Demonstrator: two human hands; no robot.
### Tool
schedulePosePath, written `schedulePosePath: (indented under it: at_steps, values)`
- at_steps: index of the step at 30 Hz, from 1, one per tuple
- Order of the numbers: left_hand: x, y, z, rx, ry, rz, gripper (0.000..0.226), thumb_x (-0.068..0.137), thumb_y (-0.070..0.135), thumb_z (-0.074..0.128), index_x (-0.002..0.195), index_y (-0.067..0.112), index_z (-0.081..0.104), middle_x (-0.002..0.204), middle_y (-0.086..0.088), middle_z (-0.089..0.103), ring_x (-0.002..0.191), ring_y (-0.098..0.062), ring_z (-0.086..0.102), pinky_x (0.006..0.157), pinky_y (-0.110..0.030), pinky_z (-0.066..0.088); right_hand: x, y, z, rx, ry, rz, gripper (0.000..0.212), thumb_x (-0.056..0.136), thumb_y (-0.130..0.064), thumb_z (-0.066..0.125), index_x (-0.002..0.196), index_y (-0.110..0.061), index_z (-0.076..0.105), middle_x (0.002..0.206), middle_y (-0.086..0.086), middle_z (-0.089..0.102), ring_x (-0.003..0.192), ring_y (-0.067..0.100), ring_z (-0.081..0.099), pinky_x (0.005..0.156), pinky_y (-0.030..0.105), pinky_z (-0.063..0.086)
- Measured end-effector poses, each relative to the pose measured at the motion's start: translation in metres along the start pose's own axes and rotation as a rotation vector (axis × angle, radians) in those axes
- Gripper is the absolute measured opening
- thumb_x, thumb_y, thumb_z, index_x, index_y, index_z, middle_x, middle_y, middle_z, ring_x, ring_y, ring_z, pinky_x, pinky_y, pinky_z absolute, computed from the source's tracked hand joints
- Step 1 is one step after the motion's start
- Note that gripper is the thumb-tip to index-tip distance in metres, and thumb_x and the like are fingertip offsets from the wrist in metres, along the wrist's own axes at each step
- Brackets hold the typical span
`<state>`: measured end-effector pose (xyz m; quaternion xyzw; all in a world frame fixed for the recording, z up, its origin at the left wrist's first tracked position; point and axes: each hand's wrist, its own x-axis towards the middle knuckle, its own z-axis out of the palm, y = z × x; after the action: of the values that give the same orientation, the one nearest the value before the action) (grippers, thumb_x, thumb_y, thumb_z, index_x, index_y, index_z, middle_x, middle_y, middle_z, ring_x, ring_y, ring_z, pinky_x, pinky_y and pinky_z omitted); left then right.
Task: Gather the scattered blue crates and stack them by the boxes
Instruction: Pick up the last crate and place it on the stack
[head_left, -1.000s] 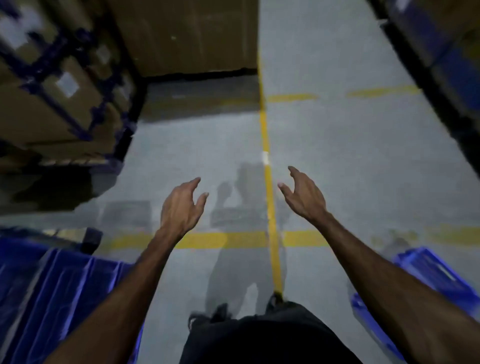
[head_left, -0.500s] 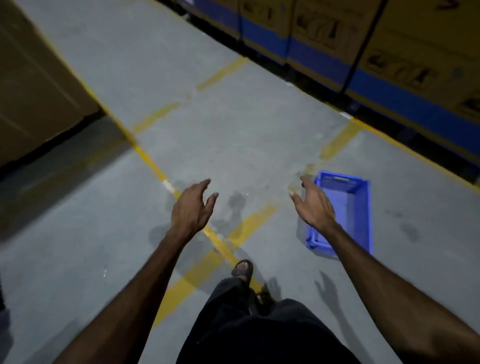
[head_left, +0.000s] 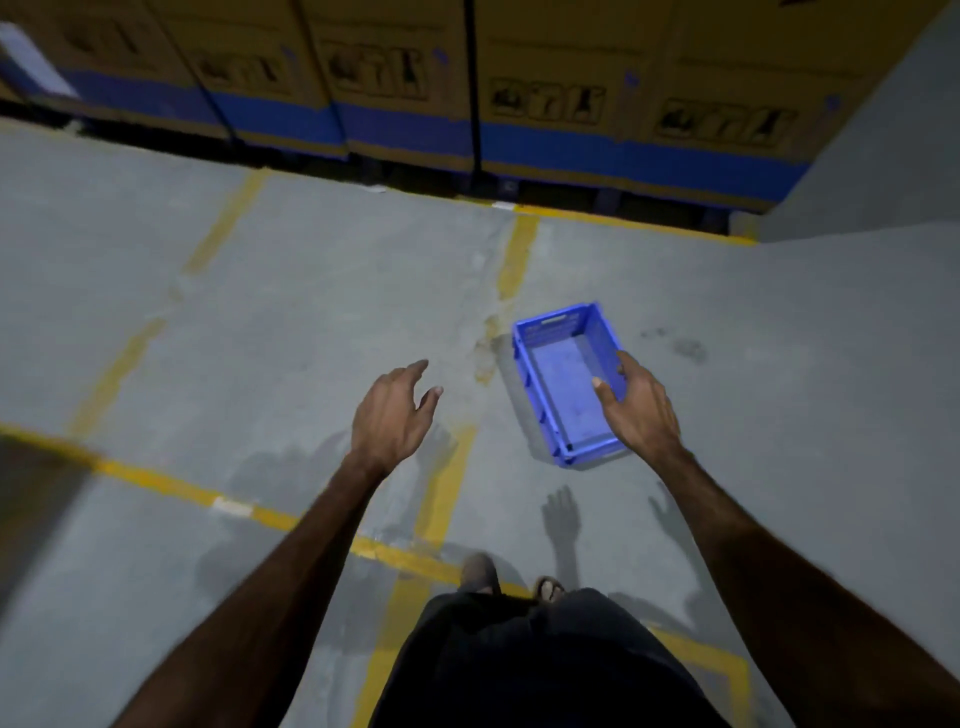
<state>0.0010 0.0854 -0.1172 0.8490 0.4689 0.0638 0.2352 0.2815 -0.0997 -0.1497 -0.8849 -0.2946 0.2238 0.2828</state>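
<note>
While both arms reach forward, right hand overlaps blue crate.

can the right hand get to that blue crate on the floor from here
Probably yes. The right hand is open and overlaps the blue crate in view, though likely above it; nothing lies between them and the crate is empty, so bending down should do.

Grey concrete floor with painted yellow lines. Open blue plastic crate sits at 1 o'clock; brown blue-banded cardboard boxes at 12 o'clock.
</note>
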Motion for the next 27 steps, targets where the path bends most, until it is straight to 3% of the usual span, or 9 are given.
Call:
schedulePosePath:
  at_steps: [8, 14, 27]
  values:
    - [0.038, 0.034, 0.029, -0.023, -0.046, 0.043, 0.052, 0.103, 0.048, 0.052, 0.148, 0.022, 0.052, 0.136, -0.002, 0.065, 0.125, -0.028, 0.059, 0.101, -0.045, 0.049, 0.011, 0.028, -0.023, 0.02, 0.085, 0.053, 0.063, 0.099, -0.04, 0.061, 0.154, -0.015, 0.042, 0.147, 0.013, 0.056, 0.134, 0.034, 0.053, 0.108, 0.043, 0.041]
    - [0.056, 0.071, 0.055, 0.008, -0.043, 0.04, 0.051, 0.103, 0.048, 0.051, 0.148, 0.023, 0.052, 0.135, -0.001, 0.066, 0.124, -0.028, 0.06, 0.099, -0.044, 0.05, 0.051, 0.062, -0.049, 0.036, 0.04, 0.039, 0.063, 0.097, -0.041, 0.061, 0.152, -0.016, 0.043, 0.141, 0.014, 0.06, 0.128, 0.036, 0.057, 0.104, 0.047, 0.048]
    - [0.059, 0.19, 0.146, -0.124, 0.098, -0.226, 0.05, 0.101, 0.043, 0.06, 0.145, 0.017, 0.057, 0.129, -0.006, 0.07, 0.118, -0.03, 0.066, 0.098, -0.044, 0.052, 0.194, 0.139, -0.147, -0.071, -0.174, -0.175, 0.062, 0.098, -0.039, 0.061, 0.154, -0.017, 0.043, 0.143, 0.009, 0.06, 0.131, 0.031, 0.056, 0.107, 0.045, 0.046]
